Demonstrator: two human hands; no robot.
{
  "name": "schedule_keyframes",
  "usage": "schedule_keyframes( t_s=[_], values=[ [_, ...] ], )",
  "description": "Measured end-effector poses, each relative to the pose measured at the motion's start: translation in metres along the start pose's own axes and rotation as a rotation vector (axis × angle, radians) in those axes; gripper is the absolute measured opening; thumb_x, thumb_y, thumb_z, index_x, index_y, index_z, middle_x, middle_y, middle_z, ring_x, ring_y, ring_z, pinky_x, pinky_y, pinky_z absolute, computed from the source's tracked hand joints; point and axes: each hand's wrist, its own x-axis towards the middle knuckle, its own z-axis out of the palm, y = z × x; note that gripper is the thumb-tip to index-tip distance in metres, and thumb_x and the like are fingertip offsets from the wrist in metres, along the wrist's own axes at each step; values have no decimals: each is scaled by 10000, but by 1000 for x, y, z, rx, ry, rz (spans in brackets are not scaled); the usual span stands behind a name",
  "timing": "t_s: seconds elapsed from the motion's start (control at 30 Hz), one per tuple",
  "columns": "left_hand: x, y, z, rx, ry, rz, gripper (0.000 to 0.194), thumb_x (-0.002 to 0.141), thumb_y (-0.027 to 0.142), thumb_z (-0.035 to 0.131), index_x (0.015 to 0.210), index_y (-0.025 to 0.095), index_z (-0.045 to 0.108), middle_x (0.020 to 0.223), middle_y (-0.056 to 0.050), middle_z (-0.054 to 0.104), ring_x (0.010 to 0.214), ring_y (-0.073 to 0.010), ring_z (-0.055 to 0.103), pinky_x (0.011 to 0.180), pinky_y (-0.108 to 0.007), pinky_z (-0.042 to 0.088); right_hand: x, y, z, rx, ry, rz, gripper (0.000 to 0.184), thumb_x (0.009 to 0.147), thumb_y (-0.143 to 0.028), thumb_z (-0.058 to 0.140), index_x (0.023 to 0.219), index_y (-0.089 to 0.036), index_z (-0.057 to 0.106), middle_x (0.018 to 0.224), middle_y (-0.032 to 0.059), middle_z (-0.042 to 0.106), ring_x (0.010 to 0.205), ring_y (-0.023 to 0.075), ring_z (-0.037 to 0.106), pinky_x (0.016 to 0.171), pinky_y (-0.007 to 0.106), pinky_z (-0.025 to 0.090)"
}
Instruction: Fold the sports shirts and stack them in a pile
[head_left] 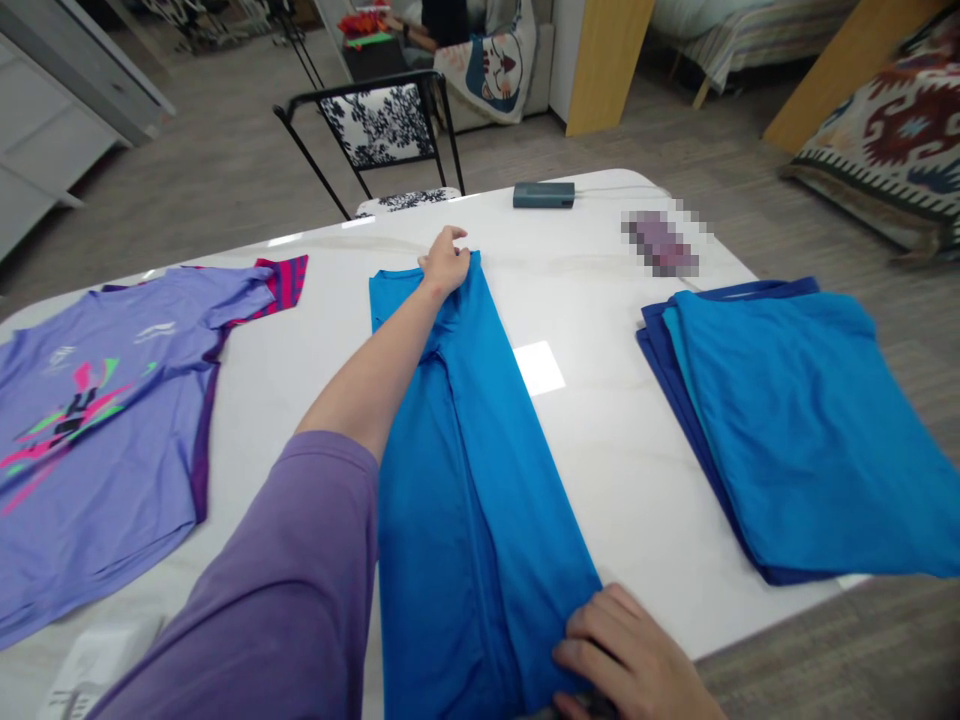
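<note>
A pair of bright blue trousers point(427, 450) lies lengthwise on the white table, waistband at the far end and legs running toward me. My left hand point(448, 262) reaches across to the far right corner of the waistband, its fingers closed on the fabric there. At the near right edge of a leg, my right hand point(630, 650) has its fingers curled around the cloth. The lower ends of the legs run out of view at the bottom.
Purple printed shirts point(135, 400) lie stacked at left. Folded blue garments point(810, 430) sit at right, overhanging the table point(600, 420). A dark power bank point(544, 195) with a cable and a pixelated object point(664, 243) are farther back. Beyond stands a chair point(382, 125); a person sits behind.
</note>
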Motion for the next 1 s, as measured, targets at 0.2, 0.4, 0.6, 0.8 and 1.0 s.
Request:
schedule_keyframes(
  t_s=[0.2,0.4,0.6,0.8,1.0],
  values=[
    [-76,13,-29,106,-104,186,691,1136,572,448,1759,276,480,1890,-104,371,1779,-345,261,1450,-590,134,10,-6,-16,43,-30,-28,565,739,-468,793,1300,-400,789,928,24,788,707,324,786,550,540,698],
    [-191,33,-69,99,-123,-34,686,1154,572,459,1753,240,502,1896,-164,337,1787,-390,251,1434,-660,199,2,-11,-26,-60,12,-118,719,862,-496,830,1555,-389,669,1198,95,818,1029,384,817,807,600,699],
    [-393,93,-111,-54,-85,189,572,1149,583,547,1570,206,638,1519,-157,684,1453,-332,652,1272,-508,516,-6,-20,-40,-96,-83,-84,645,985,-546,851,1518,-248,643,1449,166,747,1321,371,718,1103,557,540],
    [-595,91,-134,25,-174,186,521,1130,588,610,1544,276,656,1537,-137,695,1457,-357,665,1241,-553,552,-20,-15,-57,-269,-233,-116,709,1022,-620,821,1605,-270,619,1665,133,645,1533,378,603,1224,553,461],
    [-690,44,-130,144,-167,307,744,1081,472,729,1772,360,476,1771,-86,566,1702,-358,465,1438,-646,341,-40,-5,-56,-397,-282,-185,516,1108,-321,726,1615,-319,632,1692,60,643,1514,306,629,1164,510,461]
  ],
)
